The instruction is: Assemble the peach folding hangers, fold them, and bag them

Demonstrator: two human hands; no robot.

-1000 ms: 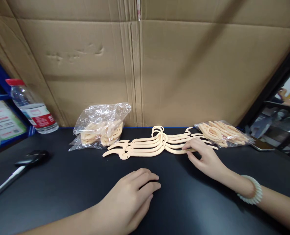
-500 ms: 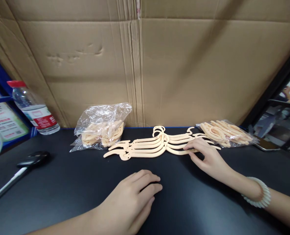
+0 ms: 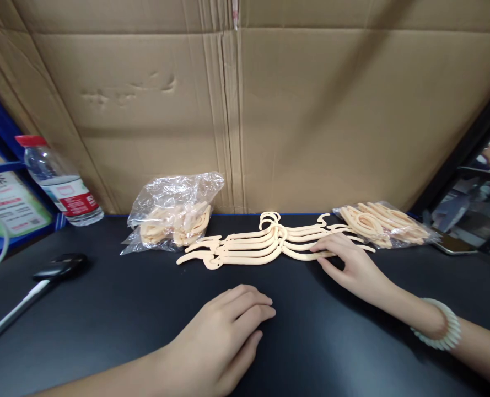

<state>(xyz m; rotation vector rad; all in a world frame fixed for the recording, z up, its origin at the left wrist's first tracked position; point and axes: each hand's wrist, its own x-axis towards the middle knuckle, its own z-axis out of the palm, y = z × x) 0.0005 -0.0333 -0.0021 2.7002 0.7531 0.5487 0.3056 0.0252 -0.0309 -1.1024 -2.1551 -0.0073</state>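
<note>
Cardboard (image 3: 331, 110) backs a black table (image 3: 294, 331), cream hangers (image 3: 248, 260) overlapping toward its far edge, left hand (image 3: 228, 331) empty, loosely curled, right hand (image 3: 348, 264) narrowed against the front hanger (image 3: 298, 256) (firm pinch unconfirmed), where an uneven push could skew the others.

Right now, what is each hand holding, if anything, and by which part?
Right hand: front hanger, apparently pinched by its right side. Left hand: nothing visible.

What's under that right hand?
Under the right hand, beige hangers show on either side. The stretches directly beneath its fingers are covered, so I can't see them.
</note>
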